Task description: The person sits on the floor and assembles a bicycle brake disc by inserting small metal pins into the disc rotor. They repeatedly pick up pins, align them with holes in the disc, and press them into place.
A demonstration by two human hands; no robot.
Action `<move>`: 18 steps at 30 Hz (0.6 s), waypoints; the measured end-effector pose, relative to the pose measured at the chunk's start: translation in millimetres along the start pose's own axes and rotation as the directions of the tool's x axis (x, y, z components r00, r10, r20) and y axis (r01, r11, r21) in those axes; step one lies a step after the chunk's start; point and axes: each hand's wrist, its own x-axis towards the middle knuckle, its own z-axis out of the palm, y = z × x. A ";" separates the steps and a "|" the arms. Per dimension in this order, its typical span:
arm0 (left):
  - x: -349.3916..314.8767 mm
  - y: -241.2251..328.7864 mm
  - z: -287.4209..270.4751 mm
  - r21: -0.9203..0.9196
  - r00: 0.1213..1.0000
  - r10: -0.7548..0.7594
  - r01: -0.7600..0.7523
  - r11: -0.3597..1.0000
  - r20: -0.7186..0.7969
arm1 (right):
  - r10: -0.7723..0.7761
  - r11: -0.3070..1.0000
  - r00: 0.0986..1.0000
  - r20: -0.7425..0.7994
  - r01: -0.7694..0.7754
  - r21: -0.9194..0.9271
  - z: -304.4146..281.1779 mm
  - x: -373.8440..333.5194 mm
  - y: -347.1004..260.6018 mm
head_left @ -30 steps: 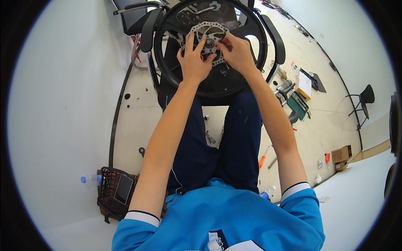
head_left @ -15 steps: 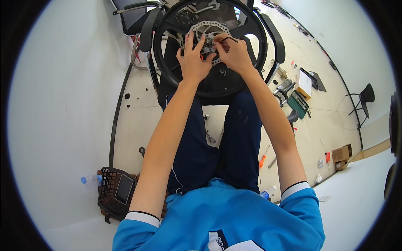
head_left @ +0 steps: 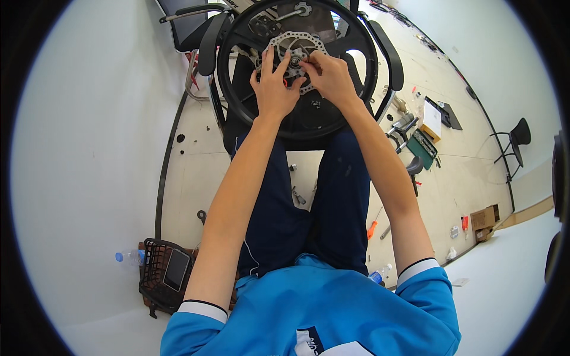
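A black spoked wheel lies flat on a black office chair. At its middle sits a silver brake disc with a perforated rim, around the hub axle. My left hand rests on the disc's left side, fingers spread and stretched over it. Close to the axle, on the right side of the disc, my right hand has thumb and fingertips pinched on a thin dark hex key, mostly hidden by the fingers.
Chair armrests flank the wheel. Tools and a green case lie on the floor to the right, an orange screwdriver nearer. A black basket holding a phone stands at lower left. Cardboard boxes are far right.
My right hand has turned slightly, and the dark hex key that stuck out to the right above its fingers no longer points that way. The left hand stays on the disc.
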 end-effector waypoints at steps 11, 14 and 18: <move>-0.8 -1.0 0.1 -0.010 1.000 0.014 -0.014 1.000 -0.020 | 0.058 0.998 0.998 -0.017 -0.058 0.005 0.0 -0.4 0.2; -0.8 -0.7 -3.1 -0.007 0.998 0.023 -0.024 1.000 -0.062 | 0.264 0.926 0.961 -0.084 -0.228 0.302 -16.9 9.4 -19.9; -1.7 -5.1 -5.8 -0.081 0.985 0.050 -0.064 0.995 -0.166 | 0.319 0.948 0.917 0.240 -0.313 -0.061 -65.0 9.9 -23.9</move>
